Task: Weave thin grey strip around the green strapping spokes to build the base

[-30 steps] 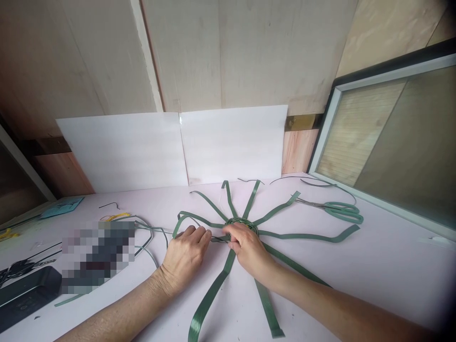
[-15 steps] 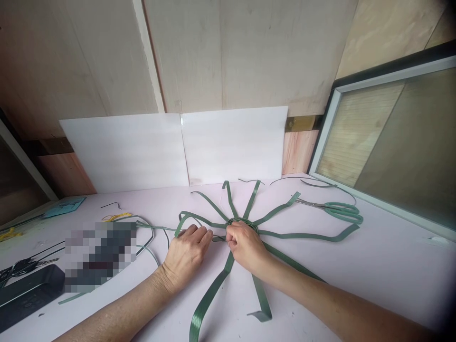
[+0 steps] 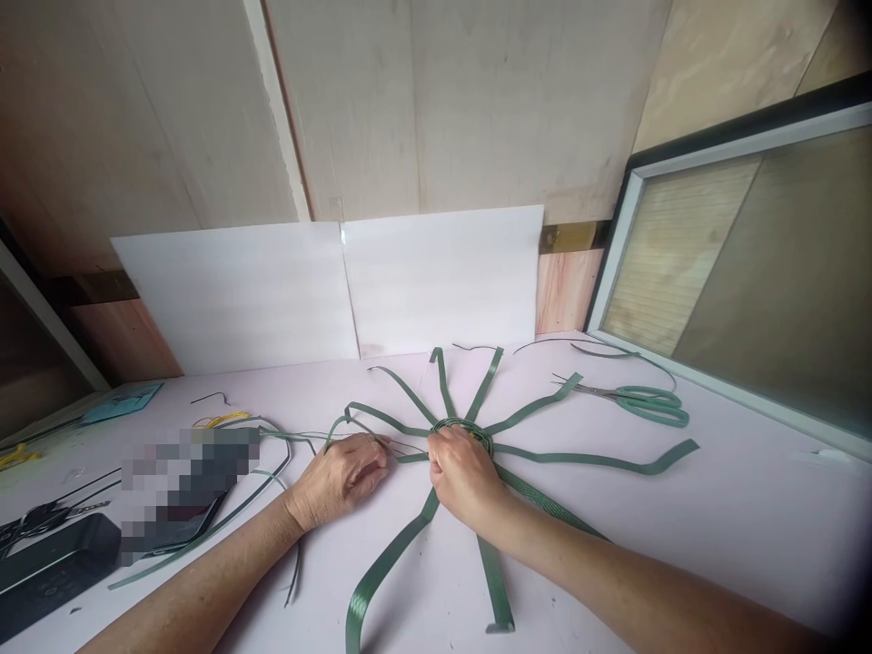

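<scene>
Flat green plastic straps spread out like spokes from a small round woven centre (image 3: 470, 425) on the pale table. My right hand (image 3: 461, 468) is closed on the near left edge of this centre and covers part of it. Left of it, my left hand (image 3: 347, 477) has its fingers closed round a thin green strip (image 3: 409, 447), which runs toward the centre. One broad strap (image 3: 381, 572) bends toward me at the front, and another strap (image 3: 496, 586) lies to its right. What lies under my fingertips is hidden.
Scissors with green handles (image 3: 650, 404) lie at the right. To the left are a black box (image 3: 61, 568), a pixelated dark object (image 3: 197, 481) and loose thin strips. White boards (image 3: 442, 282) lean at the back; a framed pane (image 3: 749, 245) stands at the right.
My left hand has moved left, away from the centre, and turned a little. My right hand stays at the woven centre, and the straps have shifted slightly.
</scene>
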The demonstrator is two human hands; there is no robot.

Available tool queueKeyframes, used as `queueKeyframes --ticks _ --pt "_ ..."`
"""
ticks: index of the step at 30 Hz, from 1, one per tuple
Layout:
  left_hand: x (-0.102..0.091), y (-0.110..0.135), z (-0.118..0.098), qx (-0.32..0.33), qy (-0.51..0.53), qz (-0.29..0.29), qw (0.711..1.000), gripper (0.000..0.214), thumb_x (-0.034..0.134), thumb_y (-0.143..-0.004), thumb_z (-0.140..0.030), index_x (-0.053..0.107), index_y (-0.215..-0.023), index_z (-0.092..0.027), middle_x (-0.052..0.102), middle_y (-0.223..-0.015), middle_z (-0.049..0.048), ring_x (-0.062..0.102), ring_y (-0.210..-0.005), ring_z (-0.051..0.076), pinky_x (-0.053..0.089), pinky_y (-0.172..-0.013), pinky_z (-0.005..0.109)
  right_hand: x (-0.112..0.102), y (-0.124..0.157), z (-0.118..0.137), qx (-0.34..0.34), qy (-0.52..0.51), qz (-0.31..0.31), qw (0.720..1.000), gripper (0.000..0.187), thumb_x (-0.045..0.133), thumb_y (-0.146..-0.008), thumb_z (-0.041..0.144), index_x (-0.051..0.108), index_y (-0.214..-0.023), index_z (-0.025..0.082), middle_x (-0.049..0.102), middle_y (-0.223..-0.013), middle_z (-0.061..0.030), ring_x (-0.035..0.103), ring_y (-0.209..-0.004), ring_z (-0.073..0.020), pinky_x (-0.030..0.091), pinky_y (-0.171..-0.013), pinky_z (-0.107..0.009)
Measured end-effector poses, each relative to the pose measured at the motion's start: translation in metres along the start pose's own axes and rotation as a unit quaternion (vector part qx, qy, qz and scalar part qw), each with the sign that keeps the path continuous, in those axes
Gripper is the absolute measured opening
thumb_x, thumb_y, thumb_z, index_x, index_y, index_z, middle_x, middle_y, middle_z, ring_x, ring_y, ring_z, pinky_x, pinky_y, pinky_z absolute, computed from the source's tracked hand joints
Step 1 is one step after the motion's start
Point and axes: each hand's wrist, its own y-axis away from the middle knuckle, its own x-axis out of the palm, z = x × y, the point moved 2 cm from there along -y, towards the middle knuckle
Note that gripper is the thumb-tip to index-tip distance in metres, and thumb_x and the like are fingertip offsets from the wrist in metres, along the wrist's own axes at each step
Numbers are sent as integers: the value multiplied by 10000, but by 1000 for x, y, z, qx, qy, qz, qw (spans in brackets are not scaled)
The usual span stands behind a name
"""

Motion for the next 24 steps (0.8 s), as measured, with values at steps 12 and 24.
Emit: queueKeyframes --ticks 12,24 --pt "33 -42 -1 5 161 13 987 313 426 -877 -33 674 -958 -206 648 -968 33 611 -910 135 505 -842 261 1 -1 -5 -8 -35 -15 999 229 521 -743 -53 554 -688 167 575 -742 -35 523 -767 -180 360 -653 -273" --pt "44 -78 20 103 130 80 983 203 508 -842 -82 551 -659 -158 543 -723 10 486 -733 133 411 -688 240 4 5 -15 -38 -123 -81 988 300 497 -670 -83 364 -607 179 441 -653 18 410 -640 -130 274 -584 -257"
